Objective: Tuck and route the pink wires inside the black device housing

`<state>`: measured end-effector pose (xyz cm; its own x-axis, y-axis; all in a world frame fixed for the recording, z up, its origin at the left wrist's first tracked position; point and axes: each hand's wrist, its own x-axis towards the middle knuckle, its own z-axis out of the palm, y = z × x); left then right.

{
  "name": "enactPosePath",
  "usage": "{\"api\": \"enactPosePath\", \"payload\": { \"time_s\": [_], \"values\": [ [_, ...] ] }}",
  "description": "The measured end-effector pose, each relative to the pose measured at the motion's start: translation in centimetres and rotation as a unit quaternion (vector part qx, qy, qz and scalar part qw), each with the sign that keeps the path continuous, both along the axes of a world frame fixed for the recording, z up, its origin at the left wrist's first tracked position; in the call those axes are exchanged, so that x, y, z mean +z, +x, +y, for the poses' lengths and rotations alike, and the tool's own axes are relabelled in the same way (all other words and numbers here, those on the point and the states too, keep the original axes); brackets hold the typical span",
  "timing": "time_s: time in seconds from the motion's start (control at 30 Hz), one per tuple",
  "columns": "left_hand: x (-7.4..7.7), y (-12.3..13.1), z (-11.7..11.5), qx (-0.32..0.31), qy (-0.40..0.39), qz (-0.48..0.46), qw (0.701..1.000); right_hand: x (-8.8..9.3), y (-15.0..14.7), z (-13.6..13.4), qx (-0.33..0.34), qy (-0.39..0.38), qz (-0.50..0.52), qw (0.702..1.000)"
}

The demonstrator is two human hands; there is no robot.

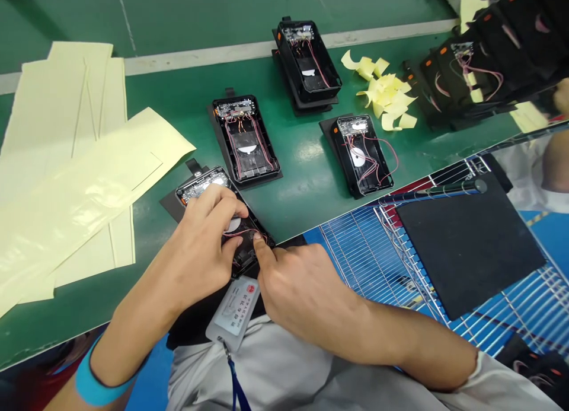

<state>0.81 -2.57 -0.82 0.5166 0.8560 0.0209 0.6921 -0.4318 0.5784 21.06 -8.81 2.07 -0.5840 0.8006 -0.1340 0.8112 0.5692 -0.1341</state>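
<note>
Grey clothing (284, 369): fills the bottom edge, with a blue lanyard (239, 387) running up to a badge (235, 307).
Yellow sheets (66, 179): overlapping in a loose pile at the left of the green tabletop (302, 203).
Blue wristband (100, 378): around the left forearm.
Left hand (200, 257): palm down over the front casing, thumb and index tips apart, other fingers bent; whether their hidden tips clasp anything, I cannot tell.
Front casing (249, 223): black, open-topped, at the near table edge under both hands; a white disc (233, 225) shows beside the left index finger, and a thin red wire (244, 231) crosses between the hands.
Right hand (306, 286): index finger extended, its tip inside the casing's near end by the wire; other fingers curled under, thumb hidden, so any pinch cannot be told.
Middle casing (246, 141): just beyond, wires along both inner sides.
Far casing (311, 61): on a dark layer near the table's back strip.
Right casing (362, 174): tangled wires, one looping past its rim.
Yellow scraps (389, 96): curled, heaped.
Wire rack (355, 239): below the edge, bearing a black sheet (466, 239).
Black casings (489, 55): packed together at upper right.
</note>
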Motion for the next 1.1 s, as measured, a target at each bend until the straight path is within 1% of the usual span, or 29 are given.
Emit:
{"api": "enactPosePath", "payload": {
  "time_s": [0.17, 0.33, 0.53, 0.67, 0.87, 1.0, 1.1],
  "values": [
    [0.3, 0.6, 0.4, -0.003, 0.014, 0.041, 0.999, -0.1, 0.1, 0.1, 0.001, -0.005, 0.007, 1.0],
    [0.3, 0.2, 0.6, 0.003, -0.003, 0.016, 1.0, 0.1, 0.3, 0.1, 0.001, -0.012, 0.011, 1.0],
    [0.3, -0.2, 0.7, -0.003, -0.027, -0.04, 0.999, 0.1, 0.4, 0.1, 0.01, -0.006, 0.021, 1.0],
    [0.2, -0.2, 0.8, -0.002, -0.027, -0.035, 0.999, -0.1, 0.4, 0.1, 0.002, -0.023, 0.028, 0.999],
    [0.3, -0.2, 0.7, -0.016, -0.013, -0.019, 1.0, -0.3, 0.8, 0.3, 0.0, -0.044, 0.042, 0.998],
    [0.3, -0.2, 0.7, -0.022, -0.01, -0.013, 1.0, -0.5, 1.1, 0.4, -0.015, -0.06, 0.068, 0.996],
    [0.3, -0.1, 0.7, -0.022, -0.004, -0.005, 1.0, -0.9, 1.4, 0.3, -0.048, -0.082, 0.109, 0.99]
  ]
}}
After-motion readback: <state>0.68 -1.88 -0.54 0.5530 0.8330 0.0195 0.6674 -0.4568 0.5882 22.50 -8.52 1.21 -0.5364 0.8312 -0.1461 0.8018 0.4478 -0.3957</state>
